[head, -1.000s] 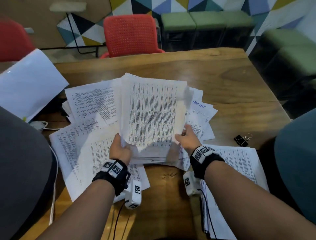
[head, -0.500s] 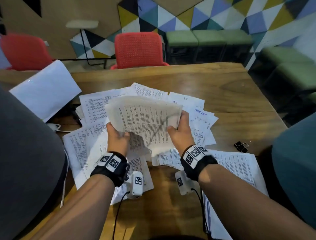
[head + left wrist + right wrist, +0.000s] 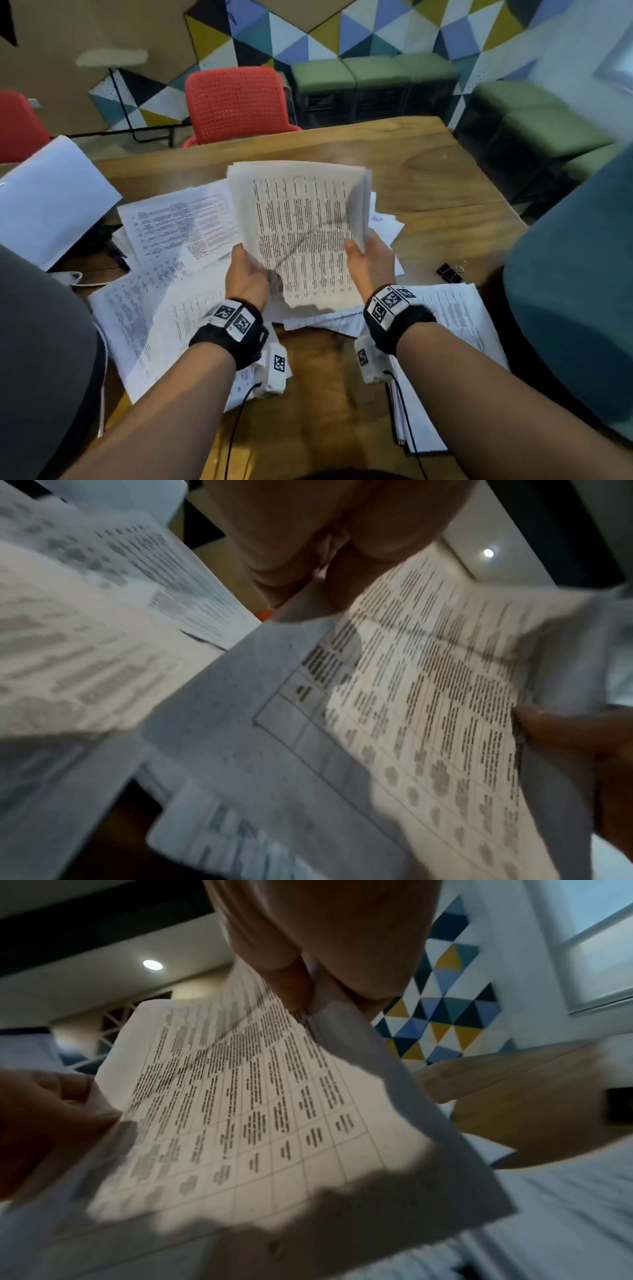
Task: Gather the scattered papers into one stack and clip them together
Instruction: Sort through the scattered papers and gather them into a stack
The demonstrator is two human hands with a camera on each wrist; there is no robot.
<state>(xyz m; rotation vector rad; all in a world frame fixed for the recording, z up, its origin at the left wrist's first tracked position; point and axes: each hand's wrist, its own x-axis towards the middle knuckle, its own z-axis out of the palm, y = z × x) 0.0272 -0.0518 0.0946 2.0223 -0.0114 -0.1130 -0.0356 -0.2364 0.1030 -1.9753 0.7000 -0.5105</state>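
Note:
A sheaf of printed papers [image 3: 305,233] stands nearly upright above the wooden table [image 3: 428,178], held between both hands. My left hand [image 3: 245,270] grips its left edge and my right hand [image 3: 368,257] grips its right edge, thumb on the front sheet. The wrist views show the same papers [image 3: 428,696] [image 3: 246,1110] pinched at each side. More printed sheets [image 3: 178,219] lie scattered on the table to the left and under the sheaf. Another pile of papers [image 3: 459,315] lies at the right. A black binder clip [image 3: 450,272] rests on the table beside that pile.
A red chair [image 3: 236,102] stands at the table's far side, another red chair [image 3: 17,126] at the far left. A blank white sheet [image 3: 51,198] lies at the left. A grey seat [image 3: 37,342] and a teal seat [image 3: 575,291] flank my arms. Green stools [image 3: 373,75] line the wall.
The sheaf was lowered and bent toward the table half a second ago; now both hands have raised it upright again. The hands stay on its two side edges.

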